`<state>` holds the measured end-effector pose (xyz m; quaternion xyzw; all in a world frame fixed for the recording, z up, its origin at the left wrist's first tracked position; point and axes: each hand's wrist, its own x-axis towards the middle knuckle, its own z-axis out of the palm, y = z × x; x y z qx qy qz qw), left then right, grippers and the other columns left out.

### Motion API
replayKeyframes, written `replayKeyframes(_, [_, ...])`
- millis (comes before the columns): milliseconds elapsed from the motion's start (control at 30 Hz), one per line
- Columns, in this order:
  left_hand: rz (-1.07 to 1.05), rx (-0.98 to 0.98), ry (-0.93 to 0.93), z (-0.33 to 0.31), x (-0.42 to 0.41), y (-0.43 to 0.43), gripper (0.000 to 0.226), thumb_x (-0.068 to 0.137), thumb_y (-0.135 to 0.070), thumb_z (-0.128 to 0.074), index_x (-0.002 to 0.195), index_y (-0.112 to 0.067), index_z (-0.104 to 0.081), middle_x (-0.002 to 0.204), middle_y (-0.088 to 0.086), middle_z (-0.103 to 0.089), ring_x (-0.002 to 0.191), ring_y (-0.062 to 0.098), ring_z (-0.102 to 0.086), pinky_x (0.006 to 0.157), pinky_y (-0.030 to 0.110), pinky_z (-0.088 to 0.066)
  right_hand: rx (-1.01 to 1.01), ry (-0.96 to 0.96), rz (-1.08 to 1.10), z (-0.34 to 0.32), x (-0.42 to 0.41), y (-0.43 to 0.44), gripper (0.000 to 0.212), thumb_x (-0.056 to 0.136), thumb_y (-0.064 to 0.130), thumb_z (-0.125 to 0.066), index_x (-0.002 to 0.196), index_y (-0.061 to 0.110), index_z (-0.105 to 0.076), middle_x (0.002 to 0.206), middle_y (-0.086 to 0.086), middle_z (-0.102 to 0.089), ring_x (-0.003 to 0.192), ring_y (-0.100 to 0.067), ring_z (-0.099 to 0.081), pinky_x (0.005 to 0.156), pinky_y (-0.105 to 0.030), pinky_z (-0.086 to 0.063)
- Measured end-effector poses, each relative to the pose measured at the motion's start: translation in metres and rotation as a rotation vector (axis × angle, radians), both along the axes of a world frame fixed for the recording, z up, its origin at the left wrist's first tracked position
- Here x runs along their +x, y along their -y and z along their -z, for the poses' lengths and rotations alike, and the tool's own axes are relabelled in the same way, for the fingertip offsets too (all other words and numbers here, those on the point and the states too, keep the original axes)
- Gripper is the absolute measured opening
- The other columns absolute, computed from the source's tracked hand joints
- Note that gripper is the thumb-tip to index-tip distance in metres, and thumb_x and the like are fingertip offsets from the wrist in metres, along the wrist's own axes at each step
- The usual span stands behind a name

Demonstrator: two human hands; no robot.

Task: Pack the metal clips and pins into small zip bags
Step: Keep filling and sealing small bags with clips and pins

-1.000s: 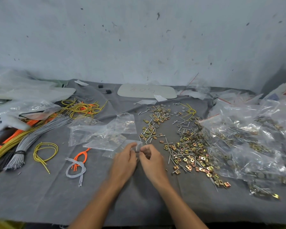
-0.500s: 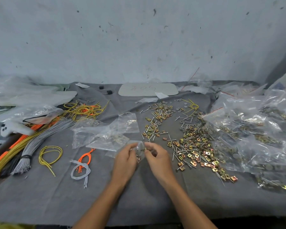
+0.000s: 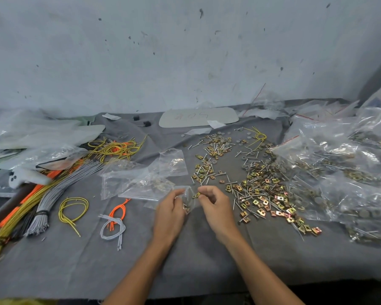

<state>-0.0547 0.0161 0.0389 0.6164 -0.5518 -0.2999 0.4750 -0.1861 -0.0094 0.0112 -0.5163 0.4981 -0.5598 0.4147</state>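
Pinching a brass-coloured metal clip (image 3: 196,195) between thumb and forefinger, the right hand (image 3: 216,209) has its other fingers curled. The clip sits at the top of a small zip bag (image 3: 189,198), which the left hand (image 3: 169,214) grips by its edge with bent fingers. The bag is held between both hands over the grey-clothed desk (image 3: 75,260). A loose heap of clips and pins (image 3: 262,190) lies just right. Empty zip bags (image 3: 141,179) lie left; filled bags (image 3: 339,168) lie far right.

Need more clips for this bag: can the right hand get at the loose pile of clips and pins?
Probably yes: the pile of clips and pins lies uncovered just beside the right hand, nothing between, though that hand pinches a clip.
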Motion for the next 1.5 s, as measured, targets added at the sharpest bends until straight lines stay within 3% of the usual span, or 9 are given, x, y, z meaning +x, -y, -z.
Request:
replayKeyframes(133, [0.004, -0.001, 0.002, -0.003, -0.001, -0.002, 0.032, 0.086, -0.031, -0.039, 0.1, -0.041, -0.066, 0.074, -0.002, -0.066, 0.078, 0.025, -0.065, 0.084, 0.049, -0.055, 0.006, 0.049, 0.01, 0.002, -0.001, 0.002, 0.024, 0.089, 0.009, -0.061, 0.097, 0.03, -0.07, 0.095, 0.018, -0.071, 0.091, 0.0, -0.066, 0.076, -0.01, -0.047])
replayKeyframes(367, [-0.007, -0.007, 0.0, -0.003, -0.002, -0.002, 0.037, 0.086, -0.03, -0.04, 0.111, -0.032, -0.067, 0.093, 0.016, -0.074, 0.095, 0.036, -0.068, 0.088, 0.052, -0.055, 0.0, 0.069, 0.009, 0.003, -0.001, 0.004, 0.026, 0.091, 0.006, -0.059, 0.097, 0.03, -0.068, 0.096, 0.013, -0.071, 0.093, -0.003, -0.066, 0.079, -0.015, -0.049])
replayKeyframes(567, [-0.007, -0.008, 0.0, -0.001, -0.001, 0.0, 0.037, 0.087, -0.029, -0.04, 0.112, -0.03, -0.068, 0.081, 0.008, -0.07, 0.077, 0.025, -0.064, 0.084, 0.052, -0.056, -0.005, 0.017, 0.039, 0.0, 0.001, 0.0, 0.022, 0.09, 0.006, -0.063, 0.095, 0.027, -0.066, 0.092, 0.008, -0.071, 0.089, -0.005, -0.066, 0.08, -0.02, -0.05])
replayKeyframes(733, [-0.015, -0.016, 0.003, 0.002, 0.0, 0.003, 0.032, 0.098, -0.008, -0.045, 0.118, -0.017, -0.069, 0.092, 0.02, -0.072, 0.083, 0.033, -0.066, 0.083, 0.056, -0.055, -0.081, -0.398, -0.098, -0.005, 0.007, -0.007, 0.019, 0.087, 0.01, -0.066, 0.095, 0.024, -0.077, 0.095, 0.01, -0.068, 0.083, -0.002, -0.066, 0.081, -0.022, -0.051])
replayKeyframes(900, [-0.021, -0.032, 0.056, 0.003, 0.0, 0.004, 0.035, 0.098, -0.006, -0.045, 0.116, -0.022, -0.071, 0.08, 0.005, -0.071, 0.08, 0.026, -0.066, 0.082, 0.049, -0.056, -0.099, -0.457, 0.013, -0.014, -0.007, -0.002, 0.023, 0.087, 0.008, -0.06, 0.092, 0.027, -0.073, 0.091, 0.016, -0.062, 0.079, 0.002, -0.058, 0.075, -0.015, -0.044])
replayKeyframes(1033, [-0.021, -0.061, 0.047, 0.002, -0.001, 0.003, 0.035, 0.097, -0.006, -0.047, 0.112, -0.024, -0.072, 0.075, -0.01, -0.066, 0.074, 0.013, -0.062, 0.08, 0.04, -0.053, -0.088, -0.815, 0.119, -0.028, -0.043, 0.032, 0.024, 0.094, 0.009, -0.056, 0.11, 0.019, -0.07, 0.107, -0.004, -0.065, 0.102, -0.023, -0.056, 0.092, -0.036, -0.046])
replayKeyframes(1233, [-0.024, -0.063, 0.088, 0.003, 0.0, 0.005, 0.035, 0.098, -0.006, -0.047, 0.117, -0.021, -0.072, 0.087, -0.001, -0.072, 0.083, 0.019, -0.065, 0.085, 0.04, -0.053, 0.038, -1.285, 0.137, -0.03, -0.064, 0.068, 0.031, 0.104, 0.03, -0.046, 0.125, 0.019, -0.065, 0.124, -0.008, -0.06, 0.118, -0.03, -0.048, 0.1, -0.038, -0.038])
replayKeyframes(1400, [-0.027, -0.062, 0.081, 0.008, 0.001, 0.008, 0.034, 0.098, -0.008, -0.048, 0.117, -0.022, -0.072, 0.097, 0.007, -0.075, 0.094, 0.03, -0.067, 0.086, 0.041, -0.052, 0.049, -1.25, 0.139, -0.031, -0.057, 0.064, 0.022, 0.103, 0.028, -0.049, 0.119, 0.017, -0.059, 0.124, -0.007, -0.058, 0.118, -0.029, -0.048, 0.1, -0.039, -0.039])
replayKeyframes(1500, [-0.029, -0.066, 0.077, 0.009, 0.002, 0.009, 0.034, 0.098, -0.008, -0.048, 0.116, -0.023, -0.072, 0.094, 0.008, -0.075, 0.092, 0.029, -0.068, 0.087, 0.044, -0.054, -0.084, -0.866, 0.1, -0.031, -0.04, 0.041, 0.005, 0.099, 0.021, -0.056, 0.1, 0.018, -0.059, 0.101, 0.0, -0.063, 0.099, -0.022, -0.056, 0.087, -0.036, -0.044])
